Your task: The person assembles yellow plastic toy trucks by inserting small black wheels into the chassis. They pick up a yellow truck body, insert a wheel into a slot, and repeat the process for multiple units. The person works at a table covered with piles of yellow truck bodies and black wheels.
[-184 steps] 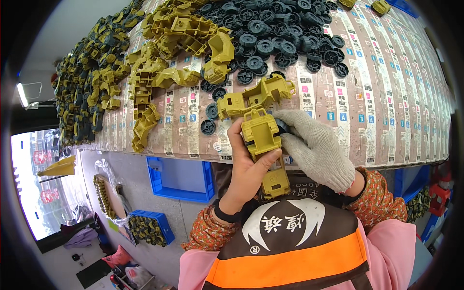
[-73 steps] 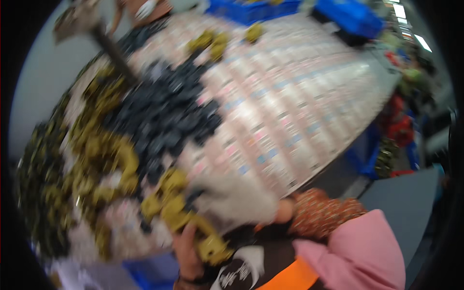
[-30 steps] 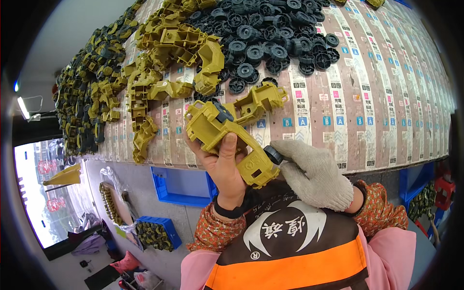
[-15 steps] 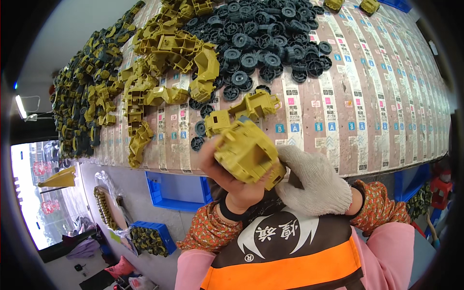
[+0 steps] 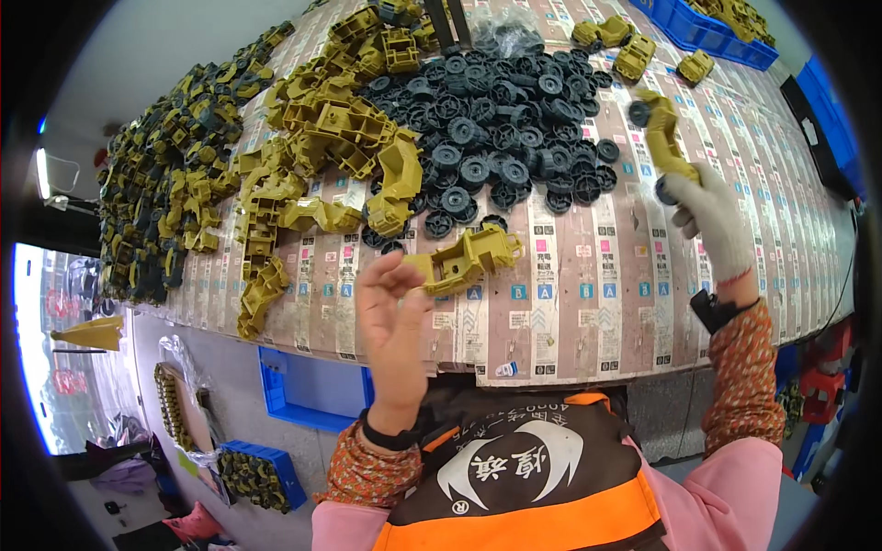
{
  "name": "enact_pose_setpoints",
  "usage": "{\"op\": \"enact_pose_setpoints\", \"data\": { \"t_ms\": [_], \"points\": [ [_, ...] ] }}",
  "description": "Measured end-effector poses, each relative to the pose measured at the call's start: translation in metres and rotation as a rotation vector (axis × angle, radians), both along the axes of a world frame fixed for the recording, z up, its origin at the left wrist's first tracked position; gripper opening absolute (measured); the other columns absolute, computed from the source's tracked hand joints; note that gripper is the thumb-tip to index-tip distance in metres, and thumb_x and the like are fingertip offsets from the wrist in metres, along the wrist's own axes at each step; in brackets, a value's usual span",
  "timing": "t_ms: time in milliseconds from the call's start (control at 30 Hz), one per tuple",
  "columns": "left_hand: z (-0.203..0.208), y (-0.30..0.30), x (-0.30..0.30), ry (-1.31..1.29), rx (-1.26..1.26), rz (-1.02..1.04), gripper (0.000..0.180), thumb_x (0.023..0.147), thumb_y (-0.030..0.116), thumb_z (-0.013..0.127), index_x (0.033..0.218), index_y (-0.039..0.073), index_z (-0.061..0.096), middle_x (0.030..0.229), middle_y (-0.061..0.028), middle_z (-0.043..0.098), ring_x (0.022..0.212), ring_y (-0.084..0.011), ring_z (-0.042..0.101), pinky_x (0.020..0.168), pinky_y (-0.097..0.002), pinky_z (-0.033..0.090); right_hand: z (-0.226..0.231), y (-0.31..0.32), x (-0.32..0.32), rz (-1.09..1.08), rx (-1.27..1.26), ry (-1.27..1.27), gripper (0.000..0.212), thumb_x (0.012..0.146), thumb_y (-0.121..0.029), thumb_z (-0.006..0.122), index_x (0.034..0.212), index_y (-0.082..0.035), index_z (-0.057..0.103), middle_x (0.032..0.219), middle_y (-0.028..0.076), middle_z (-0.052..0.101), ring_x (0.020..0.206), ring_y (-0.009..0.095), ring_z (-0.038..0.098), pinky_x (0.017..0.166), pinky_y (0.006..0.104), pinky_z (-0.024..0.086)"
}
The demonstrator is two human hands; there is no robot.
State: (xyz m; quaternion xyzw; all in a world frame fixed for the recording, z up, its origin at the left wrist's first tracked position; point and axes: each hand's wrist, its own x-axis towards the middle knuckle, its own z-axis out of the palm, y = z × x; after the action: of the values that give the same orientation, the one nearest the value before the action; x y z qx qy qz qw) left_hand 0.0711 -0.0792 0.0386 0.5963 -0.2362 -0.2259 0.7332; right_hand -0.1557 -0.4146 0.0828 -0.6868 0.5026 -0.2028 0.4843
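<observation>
My right hand [image 5: 717, 216], in a pale knitted glove, grips the near end of a yellow plastic toy car [image 5: 663, 133] over the right part of the table. Dark wheels show at both ends of that car. My bare left hand [image 5: 390, 308] is raised at the table's front with fingers apart, holding nothing. Just beside its fingertips lies a wheel-less yellow toy car body [image 5: 473, 260], hollow side up; whether they touch I cannot tell. Past it spreads a heap of dark toy wheels [image 5: 496, 129].
Yellow car bodies [image 5: 340, 129] are piled left of the wheels, with a big heap of assembled toy cars [image 5: 175, 165] farther left. Several cars [image 5: 634, 57] sit at the far right near a blue crate [image 5: 717, 41]. A blue bin [image 5: 312, 390] stands below the table's front edge.
The yellow car held between both hands has gone to the far right in my gloved right hand. My left hand has let go of it and opened. The view has shifted, showing more of the table's far side.
</observation>
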Motion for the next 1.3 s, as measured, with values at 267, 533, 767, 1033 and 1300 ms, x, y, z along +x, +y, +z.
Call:
{"op": "enact_pose_setpoints", "data": {
  "t_ms": [267,533,767,1033,1300],
  "points": [
    [0.007,0.043,0.037,-0.024,0.182,0.138,0.035,0.106,0.011,0.060,0.140,0.008,0.055,0.122,-0.0026,0.060,0.113,-0.0119,0.059,0.090,-0.0276,0.048,-0.042,-0.141,-0.012,-0.204,-0.256,0.012,0.067,0.094,-0.042,0.075,0.143,0.000,0.058,0.102,0.014,0.074,0.077,0.016,0.069,0.069,0.0309,0.057],
    [0.017,0.007,0.028,-0.903,0.597,-0.127,0.058,0.093,0.014,0.075,0.147,0.011,0.055,0.130,-0.0115,0.062,0.125,-0.0292,0.057,0.107,-0.0424,0.043,-0.030,-0.006,0.050,0.317,-0.441,0.005,0.037,0.098,-0.021,0.070,0.129,-0.002,0.070,0.112,0.012,0.077,0.094,0.020,0.075,0.084,0.0342,0.059],
    [0.004,-0.038,0.018,-1.161,0.828,-0.246,0.083,0.084,0.030,0.085,0.156,0.014,0.046,0.128,-0.0154,0.060,0.126,-0.0365,0.055,0.109,-0.0479,0.040,-0.027,0.048,0.071,0.468,-0.659,0.080,0.018,0.096,-0.015,0.065,0.110,-0.007,0.072,0.100,0.015,0.073,0.091,0.034,0.072,0.082,0.0425,0.057],
    [0.013,-0.013,0.029,-0.494,0.445,-0.126,0.062,0.082,0.019,0.092,0.130,0.005,0.054,0.119,-0.0116,0.061,0.110,-0.0292,0.065,0.093,-0.0424,0.056,-0.048,0.082,0.101,0.640,-0.749,0.013,0.014,0.097,-0.017,0.065,0.104,-0.007,0.071,0.095,0.015,0.069,0.093,0.038,0.070,0.080,0.0467,0.056],
    [0.007,0.044,0.027,0.521,-0.070,-0.265,0.064,0.095,0.037,0.083,0.141,0.005,0.051,0.123,-0.0108,0.067,0.097,-0.0203,0.073,0.081,-0.0371,0.065,-0.048,0.113,0.150,0.819,-0.965,0.351,0.027,0.091,-0.015,0.072,0.116,-0.007,0.069,0.099,0.015,0.067,0.095,0.037,0.069,0.082,0.0470,0.058]
  ]
}}
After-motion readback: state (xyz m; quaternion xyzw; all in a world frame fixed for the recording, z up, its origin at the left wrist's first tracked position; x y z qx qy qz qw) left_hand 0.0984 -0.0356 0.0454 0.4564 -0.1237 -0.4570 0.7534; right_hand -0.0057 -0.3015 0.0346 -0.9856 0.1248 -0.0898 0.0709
